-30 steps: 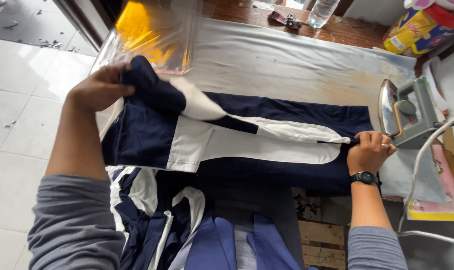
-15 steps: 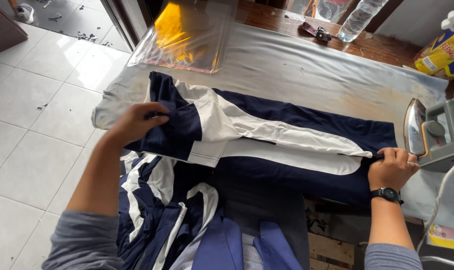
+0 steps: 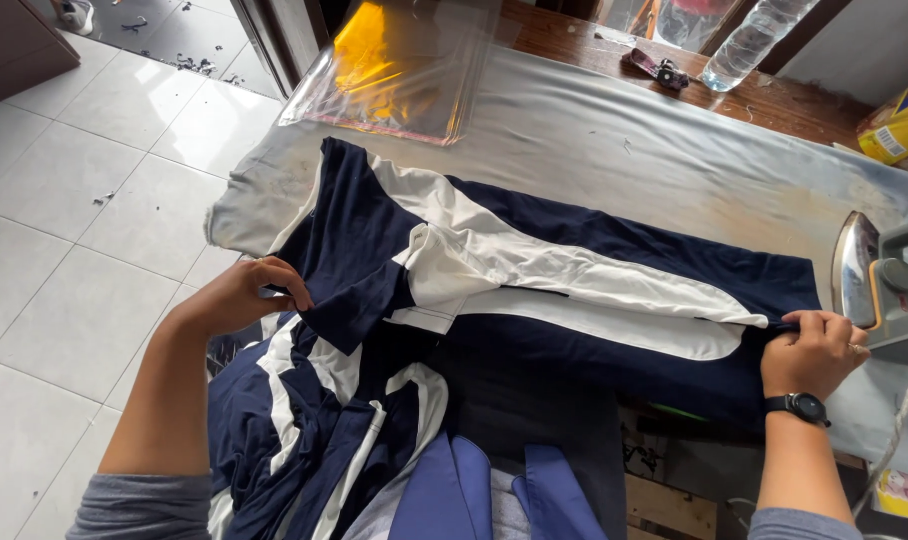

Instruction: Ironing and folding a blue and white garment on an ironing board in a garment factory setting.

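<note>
Fingers of our left hand point(image 3: 249, 295) close on the near edge of a folded sleeve of the navy-and-white garment point(image 3: 534, 290), which lies stretched across the grey padded tabletop point(image 3: 614, 150). Our right hand point(image 3: 812, 350), a black watch point(image 3: 800, 406) on its wrist, pinches the garment's far end tight. Just beside that hand an iron point(image 3: 879, 285) stands upright. More navy-and-white clothes point(image 3: 314, 440) hang below the near edge. Farther off lie a clear plastic bag point(image 3: 399, 70) and a water bottle point(image 3: 744, 45).

garment point(image 3: 574, 290) on table point(image 3: 674, 170) | iron point(image 3: 879, 290) right | bag point(image 3: 399, 65) behind
</note>
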